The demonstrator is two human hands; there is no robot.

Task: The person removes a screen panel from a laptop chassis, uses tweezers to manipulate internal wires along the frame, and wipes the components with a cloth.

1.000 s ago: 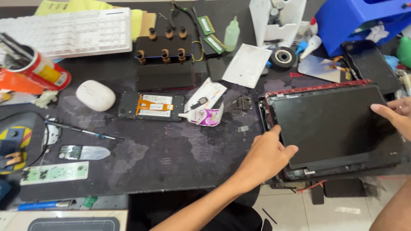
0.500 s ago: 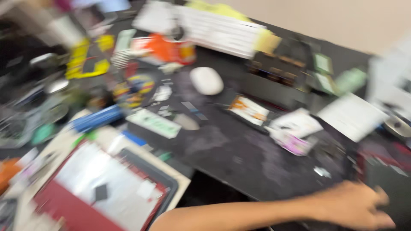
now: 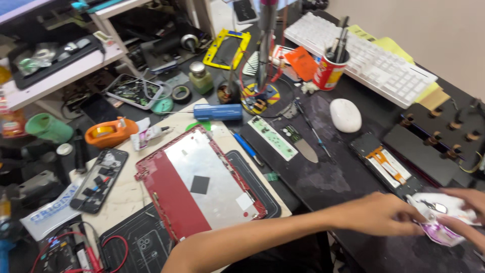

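Big black desk (image 3: 328,182), totally buried in repair stuff. Biggest loose thing is the red laptop lid (image 3: 199,184) lying shiny side up on a pale mat at about 8 o'clock from the middle of the view. It looks parked there to keep it out of the work area. At 1 o'clock there's a white keyboard (image 3: 374,60) pushed against the wall, and in front of it a red cup (image 3: 329,71) with tools standing in it, probably so they stay within reach. A white oval case (image 3: 345,115) sits just below that. Further left, an orange tape dispenser (image 3: 108,131) and an opened phone (image 3: 98,179) face down on the mat.

The action is way down at 4 o'clock. Both hands meet on a small crumpled white and purple packet (image 3: 447,222). Its long axis runs roughly 10 to 4 o'clock, flat on the desk, torn end toward the left hand. The left hand (image 3: 381,215) comes across with its grip pressed together, pinching the packet's near edge, seemingly to hold it steady. The right hand (image 3: 467,215) rests on the far side. It's cut off at the frame edge, so I can't tell how its grip is set.
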